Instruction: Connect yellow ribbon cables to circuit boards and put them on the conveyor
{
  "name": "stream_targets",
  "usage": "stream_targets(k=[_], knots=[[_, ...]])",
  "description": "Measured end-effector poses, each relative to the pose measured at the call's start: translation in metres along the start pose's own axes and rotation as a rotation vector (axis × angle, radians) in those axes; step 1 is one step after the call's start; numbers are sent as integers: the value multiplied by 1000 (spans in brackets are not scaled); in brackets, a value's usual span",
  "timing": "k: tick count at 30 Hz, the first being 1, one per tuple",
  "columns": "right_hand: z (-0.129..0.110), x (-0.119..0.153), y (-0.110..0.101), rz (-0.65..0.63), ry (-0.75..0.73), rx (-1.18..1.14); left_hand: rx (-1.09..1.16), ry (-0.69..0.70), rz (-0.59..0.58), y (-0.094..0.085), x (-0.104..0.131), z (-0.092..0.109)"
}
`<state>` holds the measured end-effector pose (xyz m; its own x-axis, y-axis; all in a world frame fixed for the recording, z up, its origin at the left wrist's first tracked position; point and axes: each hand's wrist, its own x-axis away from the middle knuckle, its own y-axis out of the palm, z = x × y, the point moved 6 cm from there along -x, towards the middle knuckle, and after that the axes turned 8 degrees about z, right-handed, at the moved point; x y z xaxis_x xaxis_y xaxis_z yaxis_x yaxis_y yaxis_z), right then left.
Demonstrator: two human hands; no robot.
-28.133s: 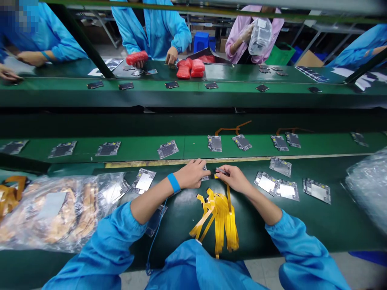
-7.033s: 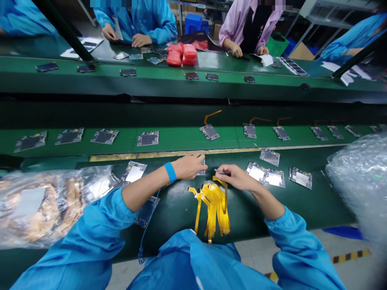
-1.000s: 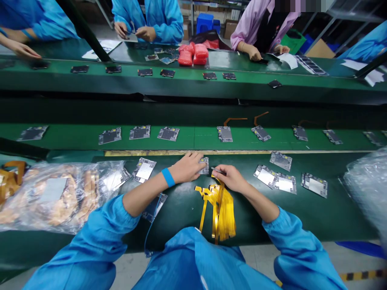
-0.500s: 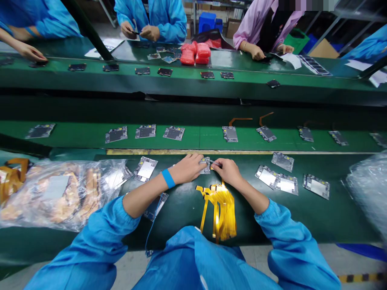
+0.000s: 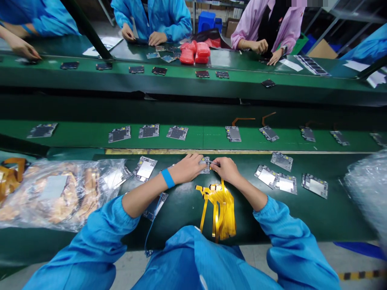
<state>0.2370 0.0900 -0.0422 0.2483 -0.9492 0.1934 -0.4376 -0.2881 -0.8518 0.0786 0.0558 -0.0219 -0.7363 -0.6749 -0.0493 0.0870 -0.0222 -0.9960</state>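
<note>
The left hand [image 5: 189, 168] lies over a board [image 5: 206, 166] on the desk [image 5: 179, 215], whether gripping or only pressing I cannot tell, while the right hand [image 5: 223, 168] pinches a thin grey tool [image 5: 214, 163] at the board's right edge. Yellow cables [image 5: 225, 213] lie bunched just below the hands, loose boards [image 5: 286, 184] sit to the right, and a clear bag [image 5: 69, 197] rests to the left

left grip [image 5: 189, 167] palm down; right grip [image 5: 225, 168] pinched; both forearms [image 5: 252, 191] angled inward

grey floor [image 5: 316, 264] below green workbench [image 5: 287, 217]
</note>
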Motion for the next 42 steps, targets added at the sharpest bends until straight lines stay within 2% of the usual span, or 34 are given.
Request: stream_targets(k=[14, 19, 22, 25, 37, 39, 42], knots=[[-3, 0, 0, -22, -6, 104, -51, 42, 12, -4, -4, 8], [-9, 5, -14, 36, -152, 107, -41, 37, 20, -5, -6, 9], [-11, 5, -18, 28, -213, 89, -39, 40, 17, -5, -6, 9], [-14, 3, -14, -2, -265, 57, -28, 35, 13, -6, -6, 8], [-4, -4, -4, -35, -292, 112, -24, 10, -45, -8, -6, 7], [0, -3, -2, -11, -295, 56, -35, 14, -47, -8, -5, 6], [15, 1, -10, 108, -244, -103, -38, 14, -61, -6, -5, 3]])
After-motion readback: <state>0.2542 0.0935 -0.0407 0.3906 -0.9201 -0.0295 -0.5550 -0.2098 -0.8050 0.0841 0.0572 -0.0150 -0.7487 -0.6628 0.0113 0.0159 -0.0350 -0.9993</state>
